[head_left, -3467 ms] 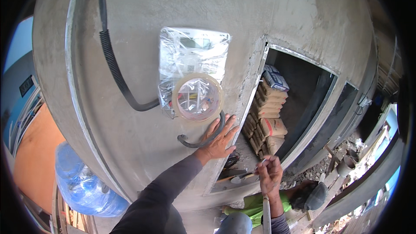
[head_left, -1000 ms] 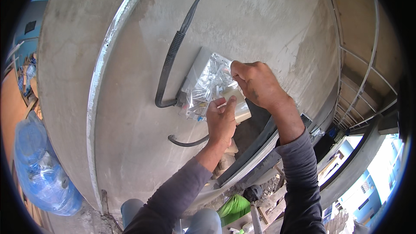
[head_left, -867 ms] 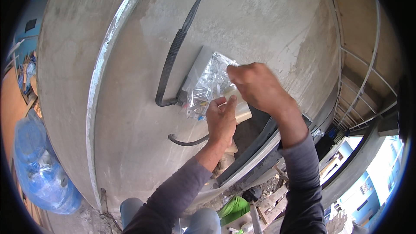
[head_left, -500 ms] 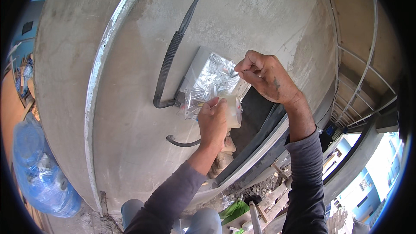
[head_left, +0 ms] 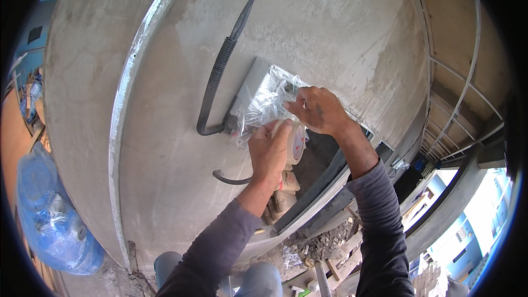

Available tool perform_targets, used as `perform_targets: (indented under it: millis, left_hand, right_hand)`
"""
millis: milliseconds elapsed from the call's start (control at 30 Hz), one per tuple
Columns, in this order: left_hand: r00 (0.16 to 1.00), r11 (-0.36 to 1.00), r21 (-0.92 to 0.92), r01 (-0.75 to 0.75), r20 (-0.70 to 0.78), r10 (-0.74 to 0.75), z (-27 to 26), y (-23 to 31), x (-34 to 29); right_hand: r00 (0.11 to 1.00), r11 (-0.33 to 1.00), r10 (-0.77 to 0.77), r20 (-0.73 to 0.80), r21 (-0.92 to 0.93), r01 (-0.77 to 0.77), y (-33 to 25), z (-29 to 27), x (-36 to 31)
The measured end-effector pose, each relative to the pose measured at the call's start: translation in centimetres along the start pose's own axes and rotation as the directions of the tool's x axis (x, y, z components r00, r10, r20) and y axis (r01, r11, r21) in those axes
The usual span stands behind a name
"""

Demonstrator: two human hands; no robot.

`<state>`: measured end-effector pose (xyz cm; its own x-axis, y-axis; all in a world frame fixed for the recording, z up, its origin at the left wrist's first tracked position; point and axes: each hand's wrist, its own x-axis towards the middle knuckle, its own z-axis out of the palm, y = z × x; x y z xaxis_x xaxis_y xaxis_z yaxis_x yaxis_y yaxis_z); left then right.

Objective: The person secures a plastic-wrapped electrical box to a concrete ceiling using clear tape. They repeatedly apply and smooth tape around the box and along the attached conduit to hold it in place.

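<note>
A grey box [head_left: 251,87] on the concrete wall is wrapped over its front in crinkled clear plastic film [head_left: 265,105]. My left hand [head_left: 267,153] grips a wide roll of clear packing tape [head_left: 298,144] just below the box, thumb and fingers on its near side. Beside the box's right edge, my right hand [head_left: 320,112] is closed, its fingertips pinched against the film. Whether those fingers hold a tape end or the film itself is hidden by glare and by the hand.
Black corrugated conduit [head_left: 213,82] runs down into the box's left side, and a short black pipe [head_left: 230,180] sticks out below. A dark wall opening [head_left: 319,154] lies to the right. Blue plastic bags [head_left: 55,220] stand at lower left; rubble [head_left: 324,239] lies below.
My right hand has moved down and left, from above the box's right corner to the film. The tape roll has turned in my left hand and shows more of its open side.
</note>
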<state>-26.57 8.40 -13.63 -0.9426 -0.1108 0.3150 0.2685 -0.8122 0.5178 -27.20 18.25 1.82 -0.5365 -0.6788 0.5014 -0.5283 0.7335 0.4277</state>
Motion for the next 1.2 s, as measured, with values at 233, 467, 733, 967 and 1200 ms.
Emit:
perform_targets:
  millis: [233,467,733,967,1200]
  left_hand:
    - [0.999,0.999,-0.043,0.031,0.034,-0.029,-0.3,1.6,-0.4]
    - [0.96,0.961,0.187,0.202,0.159,-0.232,-3.7,1.0,-1.9]
    - [0.881,0.883,0.304,0.358,0.203,-0.427,-11.4,-6.5,-9.9]
    - [0.815,0.78,0.362,0.511,0.083,-0.573,-16.8,-9.2,-14.1]
    - [0.874,0.845,0.377,0.378,0.156,-0.46,-18.1,-7.2,-15.0]
  right_hand:
    - [0.974,0.978,0.207,0.091,-0.061,-0.202,-1.5,0.1,1.1]
    - [0.969,0.969,0.244,0.042,-0.06,-0.241,-1.4,1.1,1.3]
    - [0.927,0.929,0.369,-0.074,0.003,-0.37,-2.3,1.4,-0.7]
    - [0.829,0.894,0.448,-0.335,0.147,-0.423,-3.2,3.5,-2.0]
    - [0.779,0.886,0.46,-0.426,0.16,-0.435,-3.3,4.6,-2.4]
